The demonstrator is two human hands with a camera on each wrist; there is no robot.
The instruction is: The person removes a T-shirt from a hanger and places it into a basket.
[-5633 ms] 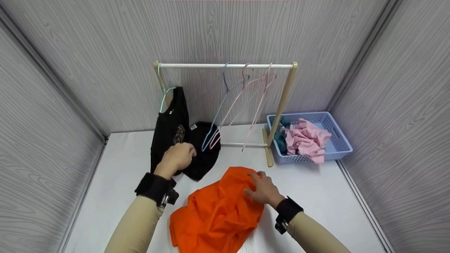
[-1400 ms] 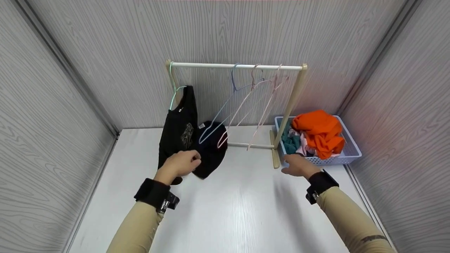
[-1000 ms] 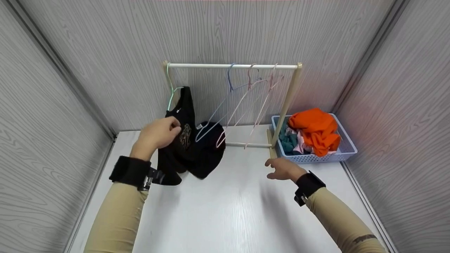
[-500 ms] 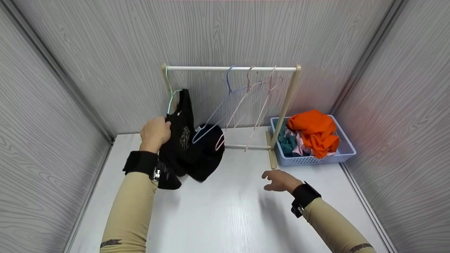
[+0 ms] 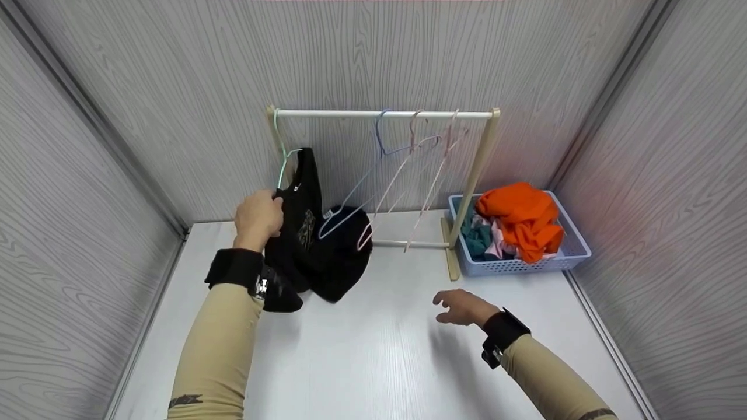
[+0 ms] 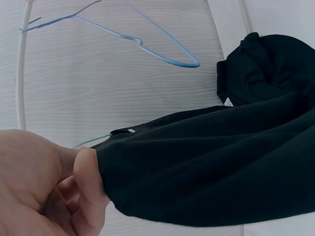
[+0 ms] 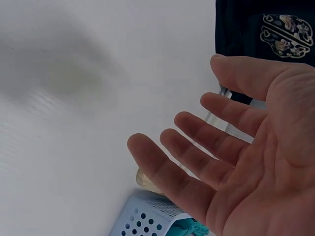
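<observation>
A black top (image 5: 303, 224) with a gold-patterned front hangs from a mint-green hanger (image 5: 282, 169) at the left end of the rail. My left hand (image 5: 258, 219) pinches its near shoulder edge between thumb and fingers, and in the left wrist view the black cloth (image 6: 197, 167) stretches away from the fingertips. My right hand (image 5: 463, 307) is held over the white table, fingers spread and relaxed. In the right wrist view its palm (image 7: 275, 162) shows with nothing in it. Behind the top lies a dark bundled garment (image 5: 344, 262) with a white label.
The clothes rack's white rail (image 5: 332, 114) also bears a blue hanger (image 5: 350, 201) and pink hangers (image 5: 392, 181). At the back right, a light-blue basket (image 5: 575, 242) holds an orange garment (image 5: 519, 216) over pink and teal cloth (image 5: 477, 239). Wood-patterned walls enclose the table.
The orange garment went from the table into the basket. My left hand moved up and left and took hold of the black top's shoulder. My right hand drew back from the basket.
</observation>
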